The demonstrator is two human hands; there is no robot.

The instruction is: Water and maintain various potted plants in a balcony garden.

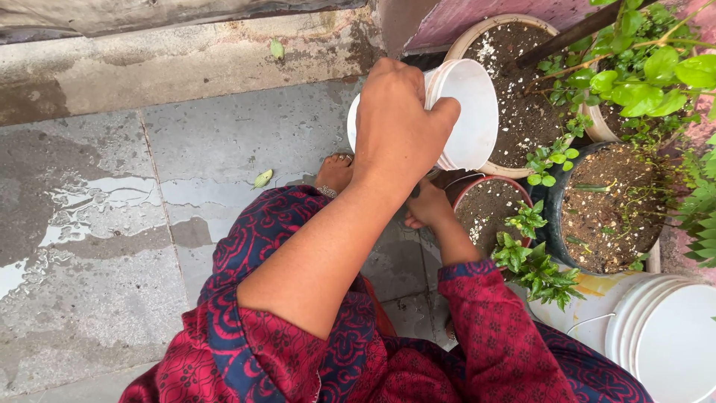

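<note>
Curling fingers (384, 78) of the left hand (395, 127) tight over the wall of the white tub (470, 112), thumb pressing on the near side, clamping it firmly. Holding the tub tipped on its side, mouth facing away toward the soil, right at the near edge of the beige pot (464, 36) and partly overlapping its rim. Judging the tub as thin, stiff plastic: light when empty, likely smooth and a bit slippery with so much water about, and apt to flex if squeezed hard. Judging the ridged band below the lip as the best place to grip, since the ribs give purchase and stiffen the wall there. Keeping the right hand (427, 207) low, just nearer than the beige pot, beside the red pot (477, 186); fingers bunched together, possibly around something dark, but not showing clearly enough to tell. Resting a bare foot (334, 172) on wet tiles (112, 224) left of the beige pot, with a fallen leaf (262, 177) farther left. Crowding a black pot (553, 216) and leafy plant (641, 67) to the right of the beige pot, and a white bucket (671, 343) well nearer and to the right.
</note>
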